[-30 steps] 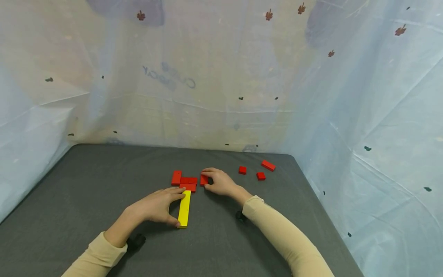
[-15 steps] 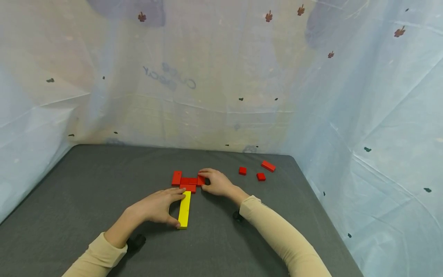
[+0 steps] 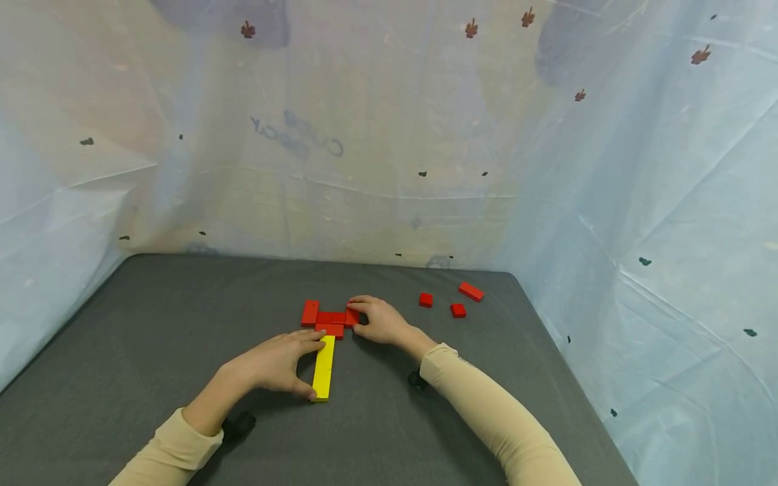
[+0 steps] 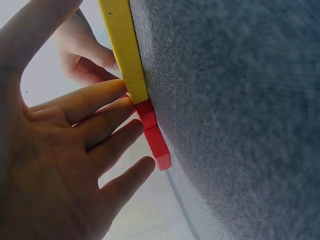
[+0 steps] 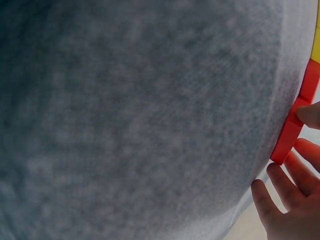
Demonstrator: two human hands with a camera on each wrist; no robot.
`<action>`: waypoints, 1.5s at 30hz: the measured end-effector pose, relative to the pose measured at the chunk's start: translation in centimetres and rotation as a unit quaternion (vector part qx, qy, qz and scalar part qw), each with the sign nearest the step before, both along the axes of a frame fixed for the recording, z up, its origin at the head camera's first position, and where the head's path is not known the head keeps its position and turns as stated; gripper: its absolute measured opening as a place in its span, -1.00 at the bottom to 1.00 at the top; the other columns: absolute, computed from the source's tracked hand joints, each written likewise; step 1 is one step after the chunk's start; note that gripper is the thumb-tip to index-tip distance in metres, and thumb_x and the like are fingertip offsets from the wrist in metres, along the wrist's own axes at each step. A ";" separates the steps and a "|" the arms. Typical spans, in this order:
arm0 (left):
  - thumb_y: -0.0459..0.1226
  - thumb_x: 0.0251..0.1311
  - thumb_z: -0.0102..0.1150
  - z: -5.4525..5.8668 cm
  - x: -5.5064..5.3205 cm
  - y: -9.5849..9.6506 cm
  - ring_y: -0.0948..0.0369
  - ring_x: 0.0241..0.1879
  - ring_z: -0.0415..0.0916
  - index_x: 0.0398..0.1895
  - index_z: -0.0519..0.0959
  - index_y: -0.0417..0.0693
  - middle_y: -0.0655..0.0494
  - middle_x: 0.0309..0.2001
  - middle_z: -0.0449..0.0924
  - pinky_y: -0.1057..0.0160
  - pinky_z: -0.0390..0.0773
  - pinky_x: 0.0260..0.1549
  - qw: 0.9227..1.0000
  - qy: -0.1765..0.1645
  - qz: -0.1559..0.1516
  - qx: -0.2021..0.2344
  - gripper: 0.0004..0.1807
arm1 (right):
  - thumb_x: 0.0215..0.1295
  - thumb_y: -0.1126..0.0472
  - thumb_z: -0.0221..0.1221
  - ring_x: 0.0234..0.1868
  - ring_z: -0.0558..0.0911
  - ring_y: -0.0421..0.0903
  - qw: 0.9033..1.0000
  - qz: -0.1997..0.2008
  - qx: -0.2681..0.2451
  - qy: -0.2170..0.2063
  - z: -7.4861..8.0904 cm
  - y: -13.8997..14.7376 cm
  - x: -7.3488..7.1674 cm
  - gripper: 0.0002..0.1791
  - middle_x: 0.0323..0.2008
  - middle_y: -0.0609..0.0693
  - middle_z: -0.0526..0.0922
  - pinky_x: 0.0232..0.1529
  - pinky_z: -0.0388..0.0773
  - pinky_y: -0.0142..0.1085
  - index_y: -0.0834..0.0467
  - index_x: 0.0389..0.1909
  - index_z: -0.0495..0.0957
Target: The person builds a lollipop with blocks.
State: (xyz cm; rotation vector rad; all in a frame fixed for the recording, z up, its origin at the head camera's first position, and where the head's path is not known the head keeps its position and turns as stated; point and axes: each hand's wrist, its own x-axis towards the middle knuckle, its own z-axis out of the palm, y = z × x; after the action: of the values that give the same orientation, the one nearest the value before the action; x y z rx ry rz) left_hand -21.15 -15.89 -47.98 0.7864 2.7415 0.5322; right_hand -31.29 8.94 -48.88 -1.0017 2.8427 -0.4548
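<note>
A yellow bar (image 3: 324, 368) lies lengthwise on the dark table. My left hand (image 3: 273, 362) rests along it, thumb at the near end and index fingertip at the far end; its fingers (image 4: 100, 100) look straight in the left wrist view. Beyond the bar, a red block (image 3: 330, 331) lies crosswise, with a row of red pieces (image 3: 331, 317) behind it. A red block (image 3: 310, 312) stands lengthwise at the row's left end. My right hand (image 3: 383, 320) pinches another red block (image 5: 288, 132) at the row's right end between thumb and fingers.
To the right lie two small red blocks (image 3: 426, 300), (image 3: 458, 310) and a longer red block (image 3: 471, 291). The grey table (image 3: 200, 304) ends at a translucent sheet (image 3: 377, 223) behind and at the right.
My right hand has slid the red block left, closing the gap to the row, and then stays there. The left hand and yellow bar have not visibly moved.
</note>
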 end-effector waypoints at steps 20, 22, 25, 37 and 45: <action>0.27 -0.09 0.58 0.1 -0.1 0.1 -0.15 0.53 0.19 0.47 0.46 -0.15 -0.09 0.58 0.23 -0.32 0.23 0.42 1.000 0.006 -0.005 -0.003 0.10 | 0.49 0.17 0.25 0.51 0.37 0.09 0.994 0.006 -0.106 0.002 1.9 3.3 1.5 -0.39 0.54 0.07 0.32 0.43 0.40 0.04 0.16 0.50 0.40; 0.27 -0.09 0.58 0.1 0.0 0.1 -0.15 0.53 0.19 0.47 0.46 -0.16 -0.09 0.58 0.23 -0.33 0.22 0.43 1.000 0.008 -0.006 -0.001 0.10 | 0.48 0.18 0.26 0.51 0.36 0.09 0.993 -0.001 -0.121 0.008 2.1 3.9 1.7 -0.39 0.54 0.07 0.33 0.43 0.40 0.06 0.15 0.50 0.41; 0.26 -0.09 0.58 0.0 0.1 0.0 -0.16 0.54 0.18 0.47 0.46 -0.17 -0.10 0.58 0.22 -0.33 0.22 0.42 1.000 0.012 -0.009 0.003 0.10 | 0.45 0.22 0.29 0.51 0.36 0.09 0.989 -0.017 -0.144 0.022 2.2 5.1 1.9 -0.39 0.52 0.08 0.36 0.42 0.41 0.07 0.14 0.48 0.43; 0.24 -0.07 0.58 0.1 0.1 -0.1 -0.14 0.55 0.16 0.49 0.44 -0.11 -0.07 0.59 0.21 -0.34 0.20 0.43 1.000 -0.004 -0.006 0.003 0.09 | 0.41 0.28 0.31 0.47 0.42 0.16 0.977 -0.086 -0.189 0.047 0.3 11.7 2.0 -0.42 0.46 0.15 0.43 0.37 0.44 0.15 0.24 0.42 0.49; 0.25 -0.08 0.58 0.1 0.1 -0.1 -0.14 0.54 0.17 0.49 0.44 -0.11 -0.06 0.59 0.21 -0.33 0.21 0.43 1.000 -0.005 -0.005 0.000 0.10 | 0.40 0.25 0.31 0.40 0.48 0.21 0.972 -0.139 -0.179 0.057 -0.1 15.5 2.0 -0.43 0.44 0.16 0.46 0.29 0.49 0.20 0.25 0.40 0.50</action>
State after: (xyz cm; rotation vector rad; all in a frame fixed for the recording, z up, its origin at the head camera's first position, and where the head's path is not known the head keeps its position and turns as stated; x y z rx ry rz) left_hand -21.04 -15.98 -47.86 0.7959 2.7276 0.5336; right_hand -29.32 24.42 -48.99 -0.6862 3.0873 -0.9960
